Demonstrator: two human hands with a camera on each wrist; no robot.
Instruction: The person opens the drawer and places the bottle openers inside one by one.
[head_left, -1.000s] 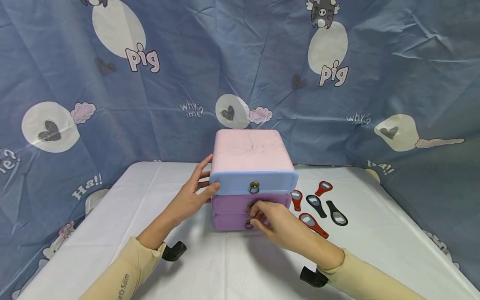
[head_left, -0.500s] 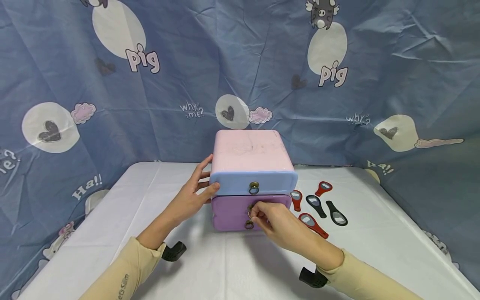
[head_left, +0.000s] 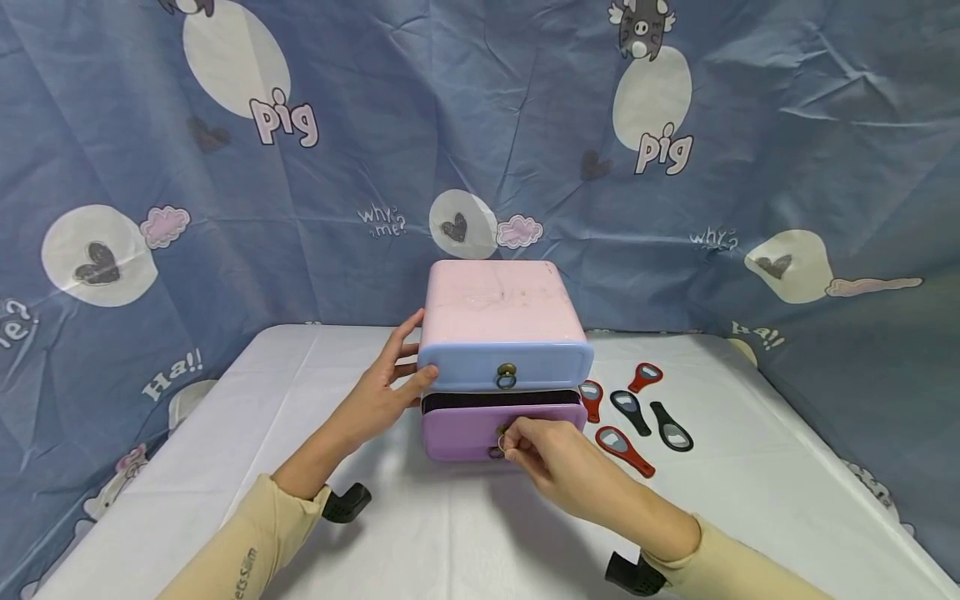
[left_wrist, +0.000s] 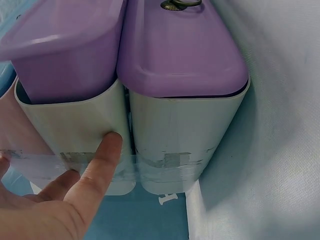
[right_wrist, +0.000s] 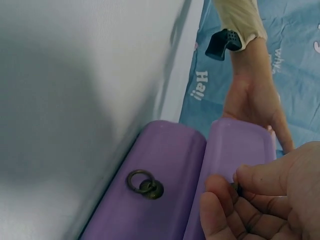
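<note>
A small drawer unit stands on the table, its top box (head_left: 498, 300) pink with a blue drawer front (head_left: 457, 367). Below it, a purple middle drawer (head_left: 453, 429) sticks partway out, with a dark gap above its front. My right hand (head_left: 566, 467) pinches the ring pull of that drawer, the ring mostly hidden by thumb and fingers. Against the unit's left side rests my left hand (head_left: 375, 408), fingers spread and fairly straight, one digit pressing the pale casing (left_wrist: 80, 122). The purple bottom drawer (right_wrist: 167, 165), with its own brass ring pull (right_wrist: 142, 182), sits closed.
Right of the unit lie several small magnifier-shaped things with handles, among them a red one (head_left: 626, 452) and a black one (head_left: 673, 429). A white cloth covers the table (head_left: 405, 533). Behind hangs a blue printed curtain (head_left: 360, 150).
The middle drawer has slid out toward me, opening a dark gap under the blue front. My right hand has come nearer with its ring pull; the left hand has stayed in place.
</note>
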